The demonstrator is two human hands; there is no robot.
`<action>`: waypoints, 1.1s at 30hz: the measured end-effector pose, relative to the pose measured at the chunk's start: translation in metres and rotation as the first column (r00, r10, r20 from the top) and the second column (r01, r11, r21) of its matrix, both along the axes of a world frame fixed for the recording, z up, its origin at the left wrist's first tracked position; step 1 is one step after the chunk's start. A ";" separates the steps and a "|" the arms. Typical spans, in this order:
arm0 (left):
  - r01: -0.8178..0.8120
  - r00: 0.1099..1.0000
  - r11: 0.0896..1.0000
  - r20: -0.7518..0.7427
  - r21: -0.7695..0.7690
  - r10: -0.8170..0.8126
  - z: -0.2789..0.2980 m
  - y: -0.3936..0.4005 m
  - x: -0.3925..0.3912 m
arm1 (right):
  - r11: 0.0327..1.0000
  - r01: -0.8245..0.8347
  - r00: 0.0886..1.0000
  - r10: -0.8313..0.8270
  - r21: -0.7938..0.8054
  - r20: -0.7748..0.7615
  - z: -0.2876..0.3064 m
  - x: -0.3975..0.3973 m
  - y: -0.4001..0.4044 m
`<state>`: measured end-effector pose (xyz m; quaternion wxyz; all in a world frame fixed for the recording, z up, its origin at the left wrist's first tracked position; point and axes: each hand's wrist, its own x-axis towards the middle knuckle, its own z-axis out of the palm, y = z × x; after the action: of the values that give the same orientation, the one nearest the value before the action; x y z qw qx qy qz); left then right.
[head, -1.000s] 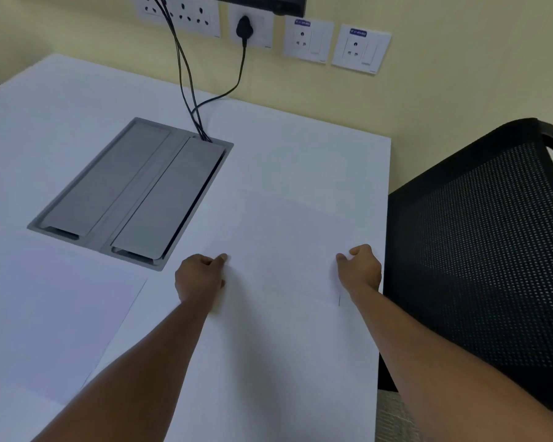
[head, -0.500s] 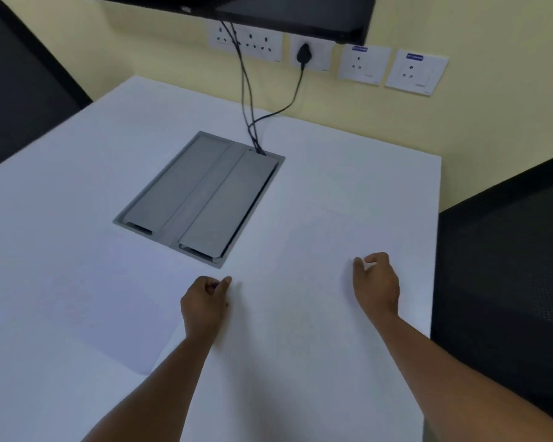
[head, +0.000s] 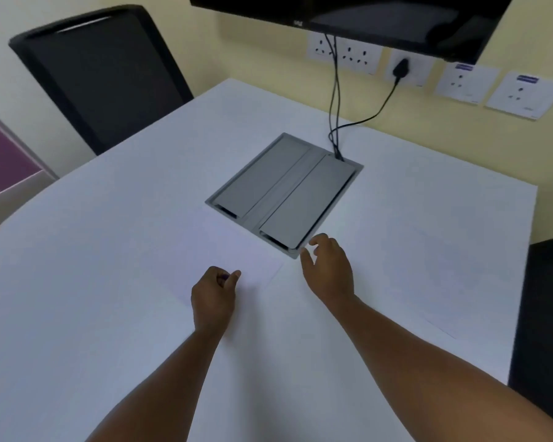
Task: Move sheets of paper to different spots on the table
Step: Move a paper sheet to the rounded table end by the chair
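Two white sheets lie flat on the white table (head: 77, 314). One sheet of paper (head: 205, 250) sits left of centre, its near right corner just in front of the grey cable box. My left hand (head: 214, 299) is over that sheet's near edge, fingers curled in and thumb forward. I cannot make out a grip on the paper. My right hand (head: 328, 269) hovers with fingers spread by the box's near corner, just right of this sheet, holding nothing. The second sheet of paper (head: 444, 275) lies faintly visible at the right, apart from both hands.
A grey cable box (head: 284, 189) is set into the table's middle, with black cables (head: 334, 100) running up to wall sockets. A black chair (head: 103, 74) stands at the far left, another dark chair (head: 543, 314) at the right edge. A dark screen (head: 364, 17) hangs above.
Both hands left the right-hand sheet and moved left toward the other sheet. The right hand opened its fingers. The view swung left.
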<state>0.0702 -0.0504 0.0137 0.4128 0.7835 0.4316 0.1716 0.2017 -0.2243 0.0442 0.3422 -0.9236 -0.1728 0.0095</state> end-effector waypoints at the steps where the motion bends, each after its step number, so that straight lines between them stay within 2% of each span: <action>1: -0.010 1.000 1.000 -0.001 0.006 0.010 0.000 0.004 -0.004 | 0.999 -0.036 0.999 0.036 -0.023 -0.003 -0.001 -0.004 0.010; 8: 0.013 0.993 0.993 -0.118 0.116 0.001 -0.008 0.032 -0.027 | 0.905 -0.230 0.973 0.211 -0.359 -0.092 -0.030 -0.030 0.064; 13: 0.048 0.964 0.991 -0.266 0.121 -0.014 -0.017 0.042 -0.041 | 0.826 -0.197 0.979 0.192 -0.528 -0.065 -0.055 -0.038 0.079; 19: 0.134 0.922 0.978 -0.381 0.157 -0.065 -0.023 0.050 -0.047 | 0.804 -0.157 0.987 0.154 -0.574 -0.055 -0.065 -0.043 0.087; 23: 0.134 0.917 0.979 -0.394 0.153 -0.064 -0.026 0.051 -0.046 | 0.807 -0.163 0.986 0.153 -0.568 -0.066 -0.062 -0.044 0.092; 26: 0.140 0.913 0.978 -0.402 0.153 -0.068 -0.026 0.052 -0.046 | 0.856 -0.200 0.979 0.192 -0.477 -0.065 -0.057 -0.047 0.097; 28: 0.144 0.912 0.976 -0.405 0.161 -0.067 -0.027 0.051 -0.046 | 0.920 -0.212 0.977 0.197 -0.329 -0.080 -0.053 -0.047 0.101; 29: 0.147 0.911 0.975 -0.407 0.167 -0.068 -0.027 0.051 -0.046 | 0.958 -0.201 0.976 0.177 -0.206 -0.130 -0.050 -0.047 0.104; 31: 0.143 0.909 0.975 -0.413 0.170 -0.061 -0.027 0.051 -0.047 | 0.990 -0.063 0.930 0.103 0.123 -0.352 -0.039 -0.050 0.110; 33: 0.143 0.909 0.975 -0.412 0.169 -0.062 -0.027 0.051 -0.047 | 0.933 0.199 0.825 0.006 0.299 -0.565 -0.031 -0.058 0.113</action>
<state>0.0237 0.0005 -0.0130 0.2444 0.8604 0.4465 0.0256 0.1441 -0.1110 0.0127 0.5341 -0.8134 -0.0169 0.2300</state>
